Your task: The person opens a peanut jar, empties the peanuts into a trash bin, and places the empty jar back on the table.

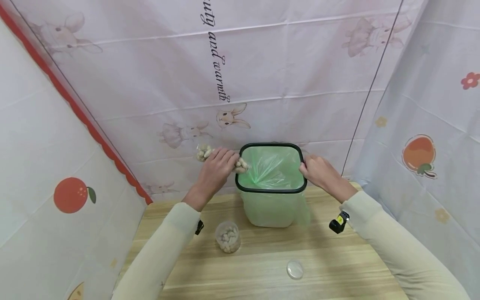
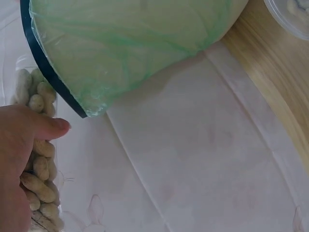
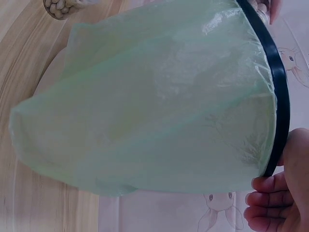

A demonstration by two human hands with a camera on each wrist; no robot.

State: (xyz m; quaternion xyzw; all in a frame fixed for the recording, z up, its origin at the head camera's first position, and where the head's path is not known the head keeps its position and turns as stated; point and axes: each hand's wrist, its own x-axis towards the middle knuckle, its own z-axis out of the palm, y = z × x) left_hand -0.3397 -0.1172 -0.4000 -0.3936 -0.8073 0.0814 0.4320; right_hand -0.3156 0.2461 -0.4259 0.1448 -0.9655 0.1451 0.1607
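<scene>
My left hand grips a clear plastic jar of peanuts around its middle. The jar lies on its side, one end at the left of a trash bin's black rim. A thin green bag lines the bin and hangs over its outside. At the opposite side, my right hand holds the bin's rim, with fingers curled beside it in the right wrist view. Peanuts show through the jar wall above and below my left thumb. Inside the bin, only the bag's folds are visible.
A second clear jar of peanuts stands uncapped on the wooden table, in front of the bin to the left. A round clear lid lies nearer the front. Printed cloth hangs close behind and at both sides.
</scene>
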